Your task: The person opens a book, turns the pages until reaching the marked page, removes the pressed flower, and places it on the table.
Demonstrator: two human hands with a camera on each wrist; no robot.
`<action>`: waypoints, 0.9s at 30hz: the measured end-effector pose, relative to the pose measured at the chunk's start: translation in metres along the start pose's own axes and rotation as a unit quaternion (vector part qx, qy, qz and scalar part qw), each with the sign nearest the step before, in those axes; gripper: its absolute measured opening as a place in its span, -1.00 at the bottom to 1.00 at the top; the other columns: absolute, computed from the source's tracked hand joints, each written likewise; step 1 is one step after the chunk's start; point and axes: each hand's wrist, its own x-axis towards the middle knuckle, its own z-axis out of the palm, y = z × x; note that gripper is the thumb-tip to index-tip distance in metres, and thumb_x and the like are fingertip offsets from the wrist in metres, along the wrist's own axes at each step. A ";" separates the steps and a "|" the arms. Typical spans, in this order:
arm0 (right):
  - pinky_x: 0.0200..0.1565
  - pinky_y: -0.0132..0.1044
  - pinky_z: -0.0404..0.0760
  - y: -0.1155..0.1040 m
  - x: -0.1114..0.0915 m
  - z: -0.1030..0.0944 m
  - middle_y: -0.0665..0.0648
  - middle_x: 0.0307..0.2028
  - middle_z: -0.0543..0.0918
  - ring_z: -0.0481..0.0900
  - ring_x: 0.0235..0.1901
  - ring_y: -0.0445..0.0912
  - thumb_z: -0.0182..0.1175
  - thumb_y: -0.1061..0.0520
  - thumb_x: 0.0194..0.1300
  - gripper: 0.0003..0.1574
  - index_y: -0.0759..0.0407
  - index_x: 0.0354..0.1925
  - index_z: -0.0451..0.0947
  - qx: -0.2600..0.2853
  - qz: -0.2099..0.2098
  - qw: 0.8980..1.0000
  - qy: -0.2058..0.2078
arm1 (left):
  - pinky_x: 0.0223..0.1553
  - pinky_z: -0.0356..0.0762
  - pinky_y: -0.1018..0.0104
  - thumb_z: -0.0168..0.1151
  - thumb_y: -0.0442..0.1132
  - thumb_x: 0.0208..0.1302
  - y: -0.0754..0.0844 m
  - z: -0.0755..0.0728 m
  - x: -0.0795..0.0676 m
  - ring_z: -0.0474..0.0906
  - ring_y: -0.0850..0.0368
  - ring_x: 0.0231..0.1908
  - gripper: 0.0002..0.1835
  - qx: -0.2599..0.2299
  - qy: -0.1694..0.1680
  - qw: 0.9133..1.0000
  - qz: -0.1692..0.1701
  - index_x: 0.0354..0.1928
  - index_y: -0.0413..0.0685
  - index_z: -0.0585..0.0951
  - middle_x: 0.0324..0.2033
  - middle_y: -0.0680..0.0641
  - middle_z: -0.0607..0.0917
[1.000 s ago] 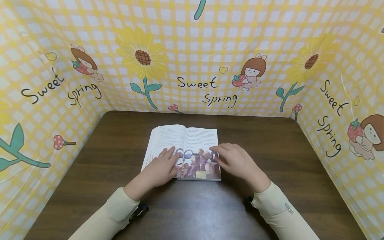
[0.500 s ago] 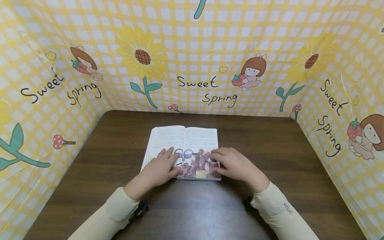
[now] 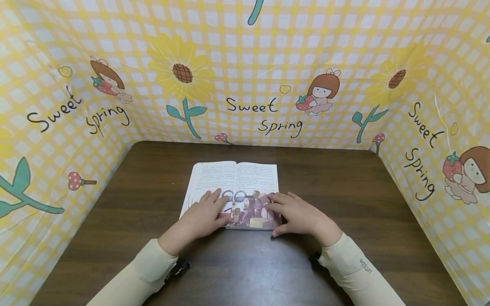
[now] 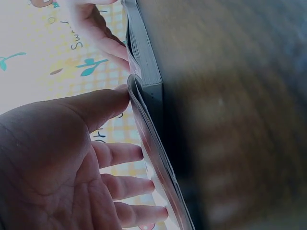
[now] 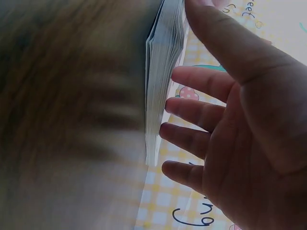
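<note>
An open book [image 3: 255, 176] lies on the brown table, printed text above and a purple-brown illustration [image 3: 249, 210] across its lower part. My left hand [image 3: 200, 217] rests spread on the lower left page, thumb near the spine. In the left wrist view, its fingertips [image 4: 160, 213] meet the curved pages. My right hand [image 3: 304, 216] lies over the right page's outer edge, fingers on the picture and thumb by the near right corner. The right wrist view shows the thick page block [image 5: 163, 91] side-on, with straight fingers [image 5: 192, 110] against the page's upper face.
A dark wooden table [image 3: 337, 182] carries the book near its middle. Yellow-and-white checked cloth [image 3: 252, 63] with flowers and cartoon figures rises along the back and both sides. Pale sleeves [image 3: 149, 265] with dark wrist straps cover both forearms.
My right hand has slid down along the right page toward the near corner, its thumb moving below the book's edge. The left page lies slightly flatter. My left hand has barely moved.
</note>
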 end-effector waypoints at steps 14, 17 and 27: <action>0.45 0.31 0.15 0.003 0.000 -0.001 0.22 0.51 0.33 0.24 0.52 0.11 0.46 -0.26 0.18 -0.11 0.03 0.39 0.50 0.000 -0.014 1.000 0.006 | 0.22 0.34 -0.49 0.21 0.19 0.42 0.000 0.000 -0.001 0.16 -0.45 0.48 -0.23 -0.003 0.001 1.000 0.005 0.51 -0.06 0.36 0.52 -0.34 0.25; 0.45 0.29 0.16 0.004 0.000 -0.002 0.19 0.51 0.34 0.23 0.53 0.09 0.44 -0.26 0.21 -0.14 0.01 0.38 0.51 0.001 -0.011 1.000 0.001 | 0.23 0.34 -0.48 0.21 0.20 0.42 0.000 -0.001 -0.002 0.16 -0.44 0.48 -0.23 -0.004 0.000 1.000 0.005 0.51 -0.06 0.36 0.52 -0.34 0.24; 0.27 0.20 0.48 0.002 -0.001 -0.010 0.23 0.28 0.62 0.52 0.33 0.20 0.38 0.13 0.33 -0.78 -0.02 -0.05 0.75 -0.051 -0.083 0.995 0.017 | 0.23 0.34 -0.48 0.22 0.20 0.41 0.000 -0.001 0.000 0.17 -0.44 0.48 -0.23 -0.007 0.004 1.000 0.006 0.51 -0.05 0.36 0.52 -0.33 0.24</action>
